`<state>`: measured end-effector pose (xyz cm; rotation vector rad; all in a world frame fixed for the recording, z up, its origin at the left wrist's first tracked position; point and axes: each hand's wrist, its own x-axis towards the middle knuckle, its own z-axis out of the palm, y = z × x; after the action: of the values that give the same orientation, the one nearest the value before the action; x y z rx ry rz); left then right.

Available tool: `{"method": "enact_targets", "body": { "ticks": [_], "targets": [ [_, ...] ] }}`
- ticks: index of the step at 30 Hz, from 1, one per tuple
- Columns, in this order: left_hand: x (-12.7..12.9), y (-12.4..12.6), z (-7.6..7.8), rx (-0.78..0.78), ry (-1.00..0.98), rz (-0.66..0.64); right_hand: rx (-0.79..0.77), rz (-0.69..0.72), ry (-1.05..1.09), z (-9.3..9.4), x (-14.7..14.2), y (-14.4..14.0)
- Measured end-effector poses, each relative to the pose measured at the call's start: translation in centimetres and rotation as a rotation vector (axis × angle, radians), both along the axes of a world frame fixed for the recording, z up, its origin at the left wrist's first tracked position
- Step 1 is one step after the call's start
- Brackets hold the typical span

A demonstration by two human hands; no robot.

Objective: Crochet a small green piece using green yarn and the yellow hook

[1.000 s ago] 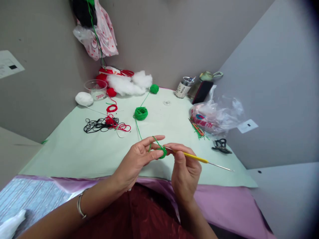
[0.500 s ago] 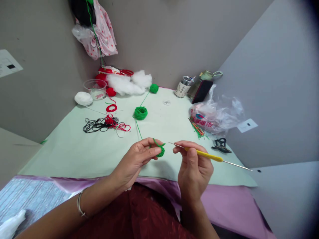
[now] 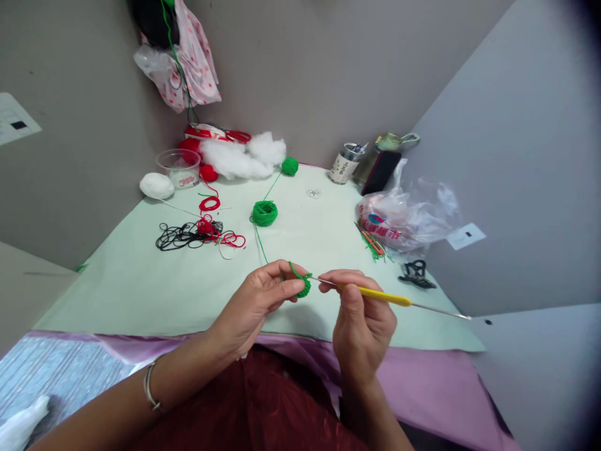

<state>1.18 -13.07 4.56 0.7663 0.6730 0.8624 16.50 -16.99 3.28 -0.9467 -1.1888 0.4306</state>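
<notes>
While pinching green crochet piece (image 3: 303,286) in left hand (image 3: 256,304), right hand (image 3: 364,319) grips yellow crochet hook (image 3: 375,294), tip at piece; both above pale green table (image 3: 141,282), near side of green yarn coil (image 3: 265,213).

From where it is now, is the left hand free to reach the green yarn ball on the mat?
Probably not right away: the left hand is pinching the small green crochet piece. The mat toward the green yarn ball looks unobstructed.
</notes>
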Motion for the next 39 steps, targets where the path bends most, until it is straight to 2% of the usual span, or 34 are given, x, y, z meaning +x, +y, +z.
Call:
{"method": "enact_targets", "body": {
  "ticks": [6,10,20,24,28,31,35,39],
  "targets": [
    [0.43,-0.09,0.14,0.069,0.016,0.050,0.028,-0.053,-0.155,0.25,-0.15,-0.40],
    [0.61,-0.25,0.39,0.049,-0.015,-0.003,0.031,-0.001,-0.121,0.03,-0.30,-0.35],
    [0.42,-0.30,0.17,0.029,-0.034,-0.021,0.010,-0.010,-0.052,-0.46,-0.31,-0.17],
    [0.46,-0.20,0.21,0.020,-0.065,-0.020,-0.007,0.075,-0.095,-0.43,-0.11,-0.38],
    [0.37,-0.14,0.27,0.047,-0.038,-0.017,-0.029,0.044,-0.135,-0.42,-0.03,-0.37],
    [0.26,-0.17,0.32,0.074,-0.028,0.004,-0.046,0.034,-0.028,-0.53,-0.03,-0.12],
    [0.20,-0.15,0.29,0.093,-0.008,0.028,-0.103,0.123,0.172,-0.68,0.20,0.32],
    [0.10,-0.08,0.09,0.102,0.043,0.058,-0.136,0.153,0.197,-0.49,0.57,0.29]
  ]
}}
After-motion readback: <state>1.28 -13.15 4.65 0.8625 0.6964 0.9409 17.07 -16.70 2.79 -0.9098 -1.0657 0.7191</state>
